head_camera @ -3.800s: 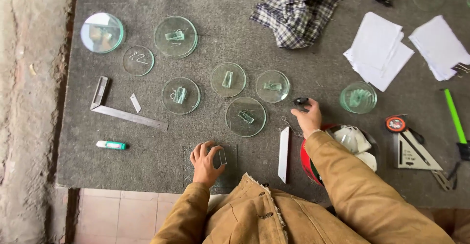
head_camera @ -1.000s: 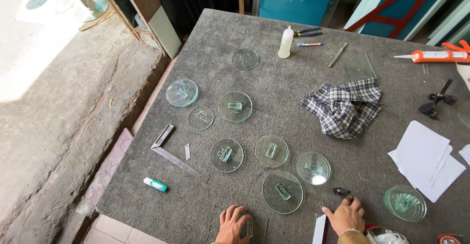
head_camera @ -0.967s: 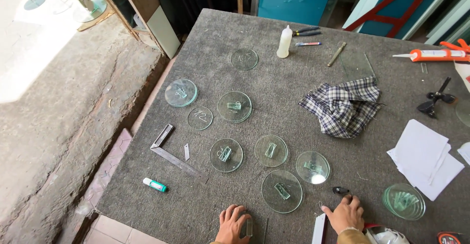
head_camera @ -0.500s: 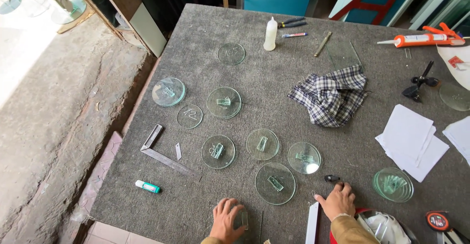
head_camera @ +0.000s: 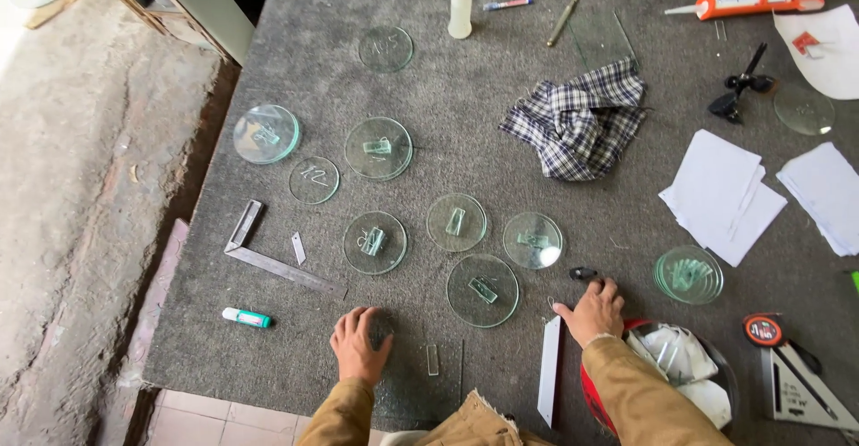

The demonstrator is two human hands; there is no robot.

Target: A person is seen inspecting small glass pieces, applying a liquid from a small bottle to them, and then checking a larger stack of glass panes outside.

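round glass disc point(head_camera: 383, 328) lies flat on grey felt near table's front edge, mostly covered by left hand point(head_camera: 358, 343), palm down. small black knob-like object point(head_camera: 583, 273) lies on felt just beyond right hand point(head_camera: 592, 310) fingertips; contact unclear.

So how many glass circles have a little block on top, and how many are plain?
Circles with a block: 6
Stack with a block: 1
Plain circles: 3
Total: 10, besides anything under the left hand
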